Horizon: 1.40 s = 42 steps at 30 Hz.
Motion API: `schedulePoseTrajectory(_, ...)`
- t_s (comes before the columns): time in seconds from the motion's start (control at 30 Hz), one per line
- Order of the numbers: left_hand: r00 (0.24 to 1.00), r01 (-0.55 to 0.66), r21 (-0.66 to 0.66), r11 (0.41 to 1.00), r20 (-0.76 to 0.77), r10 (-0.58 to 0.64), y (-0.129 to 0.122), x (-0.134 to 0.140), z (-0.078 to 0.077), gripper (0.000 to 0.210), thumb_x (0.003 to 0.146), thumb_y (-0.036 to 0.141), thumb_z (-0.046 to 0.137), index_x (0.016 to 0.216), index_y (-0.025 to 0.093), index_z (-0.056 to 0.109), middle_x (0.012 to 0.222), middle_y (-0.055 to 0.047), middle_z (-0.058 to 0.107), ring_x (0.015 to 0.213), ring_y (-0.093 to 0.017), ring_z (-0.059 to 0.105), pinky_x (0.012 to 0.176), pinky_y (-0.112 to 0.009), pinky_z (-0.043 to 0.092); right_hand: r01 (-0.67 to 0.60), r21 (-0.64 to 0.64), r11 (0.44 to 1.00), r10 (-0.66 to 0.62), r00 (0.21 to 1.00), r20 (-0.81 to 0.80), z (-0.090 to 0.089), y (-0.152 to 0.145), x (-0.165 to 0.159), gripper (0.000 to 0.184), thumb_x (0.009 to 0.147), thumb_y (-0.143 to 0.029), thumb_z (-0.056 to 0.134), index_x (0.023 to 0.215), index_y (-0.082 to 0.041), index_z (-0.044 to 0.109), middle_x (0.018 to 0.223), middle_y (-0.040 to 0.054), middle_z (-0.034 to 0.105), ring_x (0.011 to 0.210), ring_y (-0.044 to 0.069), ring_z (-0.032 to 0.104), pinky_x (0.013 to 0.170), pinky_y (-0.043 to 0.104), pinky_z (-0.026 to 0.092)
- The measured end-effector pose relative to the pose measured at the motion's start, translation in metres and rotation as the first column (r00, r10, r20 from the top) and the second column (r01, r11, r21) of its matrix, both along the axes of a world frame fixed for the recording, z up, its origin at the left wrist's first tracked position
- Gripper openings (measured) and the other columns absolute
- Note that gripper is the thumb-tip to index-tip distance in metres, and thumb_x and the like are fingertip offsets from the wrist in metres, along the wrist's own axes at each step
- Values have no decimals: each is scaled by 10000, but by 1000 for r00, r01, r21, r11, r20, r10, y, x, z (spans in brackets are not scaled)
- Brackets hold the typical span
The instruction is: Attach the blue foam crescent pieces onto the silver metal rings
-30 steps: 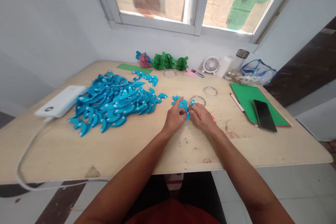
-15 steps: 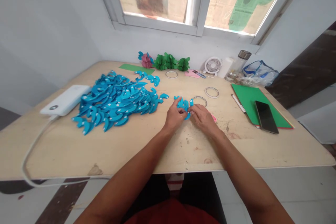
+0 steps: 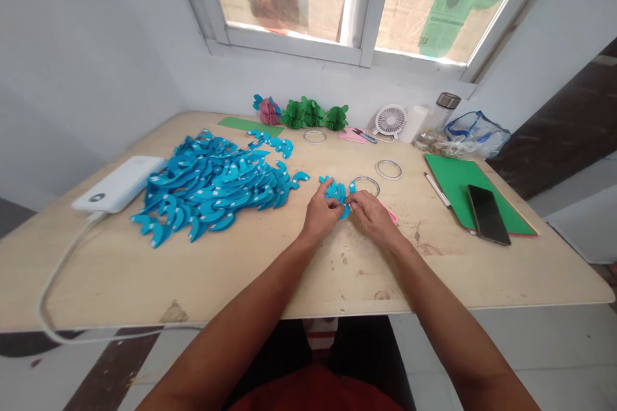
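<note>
Both hands work close together over the table on a blue curved paper piece (image 3: 344, 212). The fingers of my left hand (image 3: 320, 210) are closed on it from the left. From the right, my right hand (image 3: 369, 210) pinches at its edge. Several other blue pieces (image 3: 336, 191) lie just beyond the fingertips, partly covered by the hands. To the left spreads a big heap of blue curved paper pieces (image 3: 216, 180) bearing small white squares. A roll of tape (image 3: 367, 181) lies just behind my right hand, and something pink (image 3: 392, 215) shows beside it.
A white power bank (image 3: 120, 185) with a cable sits at the left. Paper ornaments (image 3: 312, 113), a small fan (image 3: 390, 121) and a bottle (image 3: 436, 122) line the back. More tape rolls (image 3: 388, 170) lie midway. At right are a pen (image 3: 437, 190), green sheets (image 3: 463, 189) and a phone (image 3: 488, 214).
Almost nothing differs. Both hands stay at the same spot on the blue piece, with only a tiny shift of my right fingers and of the whole view.
</note>
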State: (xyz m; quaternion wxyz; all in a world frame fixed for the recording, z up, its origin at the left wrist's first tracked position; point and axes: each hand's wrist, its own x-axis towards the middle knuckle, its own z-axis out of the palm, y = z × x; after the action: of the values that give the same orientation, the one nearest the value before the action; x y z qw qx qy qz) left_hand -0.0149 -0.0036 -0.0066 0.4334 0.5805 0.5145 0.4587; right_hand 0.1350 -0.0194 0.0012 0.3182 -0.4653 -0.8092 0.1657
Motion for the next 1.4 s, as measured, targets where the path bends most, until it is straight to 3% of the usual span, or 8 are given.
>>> schedulePoseTrajectory(0.37, 999, 40, 1, 999, -33, -40, 1, 0, -2, 699, 631, 139, 545, 1314, 95, 404, 513, 80, 430, 489, -83, 385, 500, -191, 345, -44, -160, 986, 7, 975, -223, -3, 4, 1, 137, 857, -228, 384, 837, -201, 518, 841, 25, 562, 820, 168, 519, 755, 295, 396)
schedulePoseTrajectory(0.87, 989, 36, 45, 998, -142, -29, -2, 1, 0, 670, 653, 123, 503, 1315, 101, 403, 565, 58, 550, 549, -96, 465, 569, -189, 388, 6, -42, 999, -6, 1000, 10, -2, 2, 1, 149, 883, -208, 348, 837, -211, 489, 857, 46, 545, 826, 185, 512, 777, 327, 399)
schedulePoseTrajectory(1.4, 978, 38, 89, 995, -207, -19, -4, 0, 4, 632, 650, 119, 493, 1280, 105, 450, 541, 58, 561, 536, -104, 467, 579, -199, 398, 35, 14, 999, -37, 994, 102, 2, -2, -3, 166, 889, -201, 342, 874, -211, 507, 875, 64, 537, 849, 198, 504, 774, 322, 393)
